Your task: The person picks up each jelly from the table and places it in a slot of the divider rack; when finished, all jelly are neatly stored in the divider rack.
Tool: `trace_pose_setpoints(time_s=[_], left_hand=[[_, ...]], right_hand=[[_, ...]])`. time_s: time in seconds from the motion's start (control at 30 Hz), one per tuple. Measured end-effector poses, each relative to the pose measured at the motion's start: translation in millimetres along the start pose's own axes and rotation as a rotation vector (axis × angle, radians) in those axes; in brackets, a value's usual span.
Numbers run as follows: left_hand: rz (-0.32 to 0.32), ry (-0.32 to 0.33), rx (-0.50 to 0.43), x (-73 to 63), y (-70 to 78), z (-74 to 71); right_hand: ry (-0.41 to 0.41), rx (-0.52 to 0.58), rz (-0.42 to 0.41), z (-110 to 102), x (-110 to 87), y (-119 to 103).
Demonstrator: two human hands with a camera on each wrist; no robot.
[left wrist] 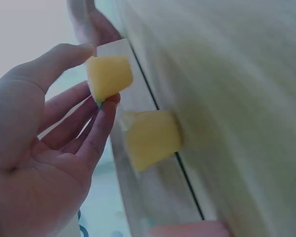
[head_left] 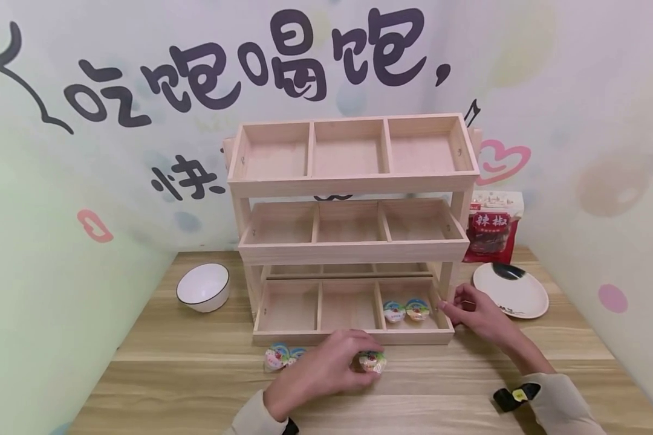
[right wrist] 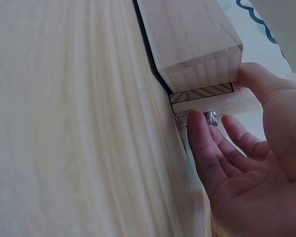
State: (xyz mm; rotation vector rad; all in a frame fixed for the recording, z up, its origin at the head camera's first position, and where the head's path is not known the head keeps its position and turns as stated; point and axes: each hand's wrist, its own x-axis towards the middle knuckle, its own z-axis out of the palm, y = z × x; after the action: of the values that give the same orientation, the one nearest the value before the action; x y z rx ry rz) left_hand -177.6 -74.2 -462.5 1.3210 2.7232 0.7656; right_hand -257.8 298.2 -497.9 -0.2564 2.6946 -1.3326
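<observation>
My left hand (head_left: pixel 332 365) pinches a jelly cup (head_left: pixel 372 361) with a printed lid between thumb and fingers, just in front of the wooden shelf (head_left: pixel 354 254). Its yellow body (left wrist: pixel 110 76) shows in the left wrist view, near another yellow jelly cup (left wrist: pixel 153 139). Beside the left wrist, more jelly cups (head_left: pixel 277 356) lie on the table, partly covered by the hand. Two jelly cups (head_left: pixel 416 310) sit in the bottom tier's right compartment. My right hand (head_left: pixel 481 317) holds the right end of that tier, thumb at its edge, fingers by a metal bolt (right wrist: pixel 211 118).
A white bowl (head_left: pixel 203 289) stands left of the shelf. To the right are a white plate (head_left: pixel 528 296) with a dark patch and a red-and-white food bag (head_left: pixel 492 226). The shelf has three tiers, each split into three compartments. A printed wall (head_left: pixel 577 90) rises behind.
</observation>
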Motion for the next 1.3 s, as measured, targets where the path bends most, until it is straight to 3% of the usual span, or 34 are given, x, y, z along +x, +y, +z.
trace_pose_setpoints(time_s=[0.2,0.37,0.57,0.83,1.0,1.13,1.3], left_hand=[[0.006,0.068,-0.041,3.1,1.9,-13.5],[0.017,0.114,-0.096,13.5,-4.9,-30.5],[-0.065,0.128,-0.139,25.5,-17.8,-43.2],[-0.139,0.139,-0.111,39.7,-34.3,-38.7],[-0.206,0.090,-0.144,47.4,-40.2,-34.4],[-0.258,0.044,-0.120,53.6,-42.4,-31.0],[-0.256,0.014,-0.110,58.6,-43.6,-27.4]], right_hand=[[-0.004,0.003,0.006,0.2,-0.1,-1.0],[-0.005,0.005,0.005,-0.2,0.5,-0.4],[-0.001,0.011,0.003,-0.8,1.1,0.0],[-0.012,0.040,0.019,0.2,0.6,0.9],[-0.008,0.034,0.016,0.5,0.1,0.3],[-0.003,0.039,0.008,0.6,0.2,1.4],[-0.003,0.047,0.000,0.6,0.6,3.5]])
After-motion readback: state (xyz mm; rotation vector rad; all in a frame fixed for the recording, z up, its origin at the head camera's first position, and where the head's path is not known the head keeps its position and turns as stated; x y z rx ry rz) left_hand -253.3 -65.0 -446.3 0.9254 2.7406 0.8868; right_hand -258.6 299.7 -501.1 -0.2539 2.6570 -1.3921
